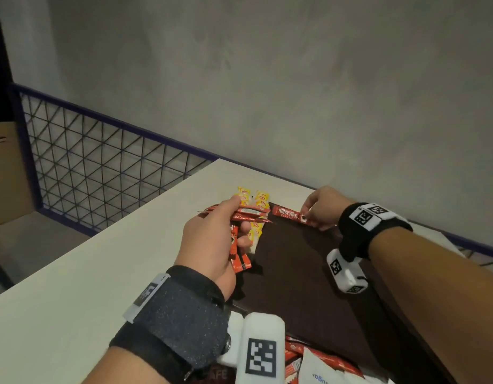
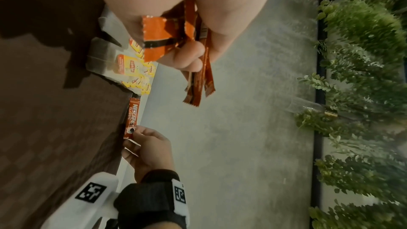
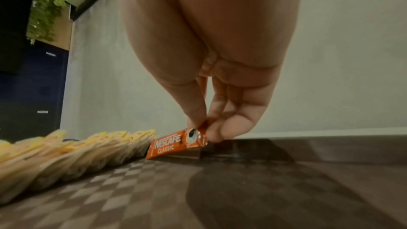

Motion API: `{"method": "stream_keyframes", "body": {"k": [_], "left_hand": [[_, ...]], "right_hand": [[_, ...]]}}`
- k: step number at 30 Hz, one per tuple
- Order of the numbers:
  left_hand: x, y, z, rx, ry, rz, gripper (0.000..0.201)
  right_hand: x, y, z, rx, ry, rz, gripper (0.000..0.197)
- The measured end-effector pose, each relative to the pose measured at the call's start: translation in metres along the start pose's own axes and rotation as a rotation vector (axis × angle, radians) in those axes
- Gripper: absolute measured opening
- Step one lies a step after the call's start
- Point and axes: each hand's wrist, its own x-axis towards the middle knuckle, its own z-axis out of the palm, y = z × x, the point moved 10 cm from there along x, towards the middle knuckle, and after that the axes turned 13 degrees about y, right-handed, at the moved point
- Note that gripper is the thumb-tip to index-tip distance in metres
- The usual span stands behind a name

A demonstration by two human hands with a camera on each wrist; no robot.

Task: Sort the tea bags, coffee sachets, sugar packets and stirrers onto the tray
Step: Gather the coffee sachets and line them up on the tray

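Note:
A dark brown checkered tray (image 1: pixel 300 261) lies on the white table (image 1: pixel 73 273). Yellow-tagged tea bags (image 1: pixel 256 200) sit in a row along its far left edge (image 3: pixel 66 151). My right hand (image 1: pixel 317 209) pinches the end of one red Nescafe coffee sachet (image 1: pixel 288 213) at the tray's far edge, its other end resting on the tray (image 3: pixel 167 147). My left hand (image 1: pixel 220 234) hovers over the tray's left edge and grips a bunch of red coffee sachets (image 1: pixel 239 214), which fan out past the fingers (image 2: pixel 198 83).
More red sachets and a white packet (image 1: pixel 323 364) lie in a pile at the tray's near edge. A blue-framed wire mesh railing (image 1: pixel 101 167) runs behind the table, against a grey wall. Green foliage (image 2: pixel 363 93) shows in the left wrist view.

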Motion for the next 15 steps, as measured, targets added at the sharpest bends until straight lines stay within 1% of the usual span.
{"method": "stream_keyframes", "body": {"k": [5, 11, 13, 15], "left_hand": [[-0.002, -0.007, 0.004, 0.001, -0.024, -0.011, 0.023], [-0.002, -0.006, 0.004, -0.019, -0.013, -0.015, 0.026], [-0.002, -0.007, 0.004, -0.012, -0.013, -0.013, 0.028], [-0.002, -0.009, 0.004, 0.003, -0.019, -0.014, 0.029]], "right_hand": [[0.013, 0.006, 0.013, -0.023, 0.04, 0.002, 0.019], [0.02, 0.001, 0.018, 0.017, 0.069, 0.008, 0.014], [0.021, 0.0, 0.019, 0.034, 0.06, 0.016, 0.015], [0.02, 0.001, 0.02, 0.044, 0.057, 0.027, 0.012]]}}
